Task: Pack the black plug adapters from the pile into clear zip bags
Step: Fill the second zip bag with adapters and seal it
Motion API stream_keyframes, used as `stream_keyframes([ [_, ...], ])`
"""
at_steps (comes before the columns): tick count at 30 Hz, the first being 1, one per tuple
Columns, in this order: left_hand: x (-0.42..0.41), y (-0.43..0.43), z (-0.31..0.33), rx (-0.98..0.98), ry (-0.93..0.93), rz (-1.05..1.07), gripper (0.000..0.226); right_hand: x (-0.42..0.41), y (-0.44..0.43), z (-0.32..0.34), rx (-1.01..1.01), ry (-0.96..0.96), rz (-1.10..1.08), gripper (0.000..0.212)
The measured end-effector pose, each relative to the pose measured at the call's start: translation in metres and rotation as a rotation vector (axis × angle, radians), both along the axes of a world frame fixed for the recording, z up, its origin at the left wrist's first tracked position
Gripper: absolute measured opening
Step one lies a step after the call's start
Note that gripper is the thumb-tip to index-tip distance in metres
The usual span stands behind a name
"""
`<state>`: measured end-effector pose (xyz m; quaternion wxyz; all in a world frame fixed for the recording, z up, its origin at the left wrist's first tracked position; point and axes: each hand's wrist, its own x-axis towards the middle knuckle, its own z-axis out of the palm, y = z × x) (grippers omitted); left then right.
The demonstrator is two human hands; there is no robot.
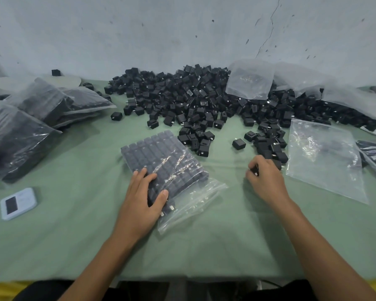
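Plug adapters [161, 153] lie in tight rows inside a clear zip bag [193, 200] that rests flat on the green table cover [74, 235], just ahead of the person at about twelve o'clock. The bag's near end is unfilled, crumpled plastic. The left hand [146, 196] presses on the near corner of the packed rows, fingers spread and almost straight, thumb laid on top of the bag. At two o'clock from it, the right hand [265, 181] rests knuckles up on the cover, its fingers curled round one black adapter [254, 170], only a sliver of which shows.

Just beside that hand, at three o'clock, an empty zip bag [326, 161] lies flat. A small pale blue device [19, 203] with a dark screen sits at nine o'clock, well apart from the hands.

Farther out, the pile [193, 98] of loose adapters stretches from twelve to two o'clock, its near edge touching the right hand. Filled bags [20, 135] are heaped at ten o'clock. Loose bags [250, 79] rest on the pile's far side, against the grey wall [161, 29].
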<state>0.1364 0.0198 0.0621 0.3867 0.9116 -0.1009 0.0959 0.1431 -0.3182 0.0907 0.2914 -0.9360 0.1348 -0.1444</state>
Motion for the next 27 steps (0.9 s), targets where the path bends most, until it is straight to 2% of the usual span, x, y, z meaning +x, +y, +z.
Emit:
stream_keyframes([
  [5,0.0,-0.001,0.0,-0.002,0.002,0.007,0.055,-0.063,0.031,0.016,0.602,-0.062,-0.011,0.014],
  [7,0.0,-0.001,-0.001,-0.004,0.001,0.01,0.054,-0.087,0.049,0.015,0.723,-0.028,0.088,0.008],
  [11,0.001,-0.001,-0.002,0.002,-0.001,0.005,0.055,-0.106,0.094,0.007,0.951,0.151,0.223,0.016],
  [14,0.001,0.0,-0.002,0.01,-0.012,0.009,0.055,-0.099,0.122,0.003,1.093,0.195,0.243,0.023],
  [18,0.001,0.001,-0.003,0.013,-0.015,0.006,0.055,-0.081,0.142,0.004,1.215,0.165,0.239,0.041],
  [21,0.001,0.001,-0.004,0.018,-0.014,0.006,0.056,-0.072,0.152,0.002,1.246,0.157,0.19,0.034],
  [23,0.001,0.0,-0.004,0.023,-0.018,0.008,0.056,-0.068,0.159,-0.003,1.193,0.133,0.146,0.027],
  [27,0.001,0.0,-0.003,0.027,-0.009,0.007,0.056,-0.063,0.165,-0.01,1.091,0.062,0.124,0.029],
])
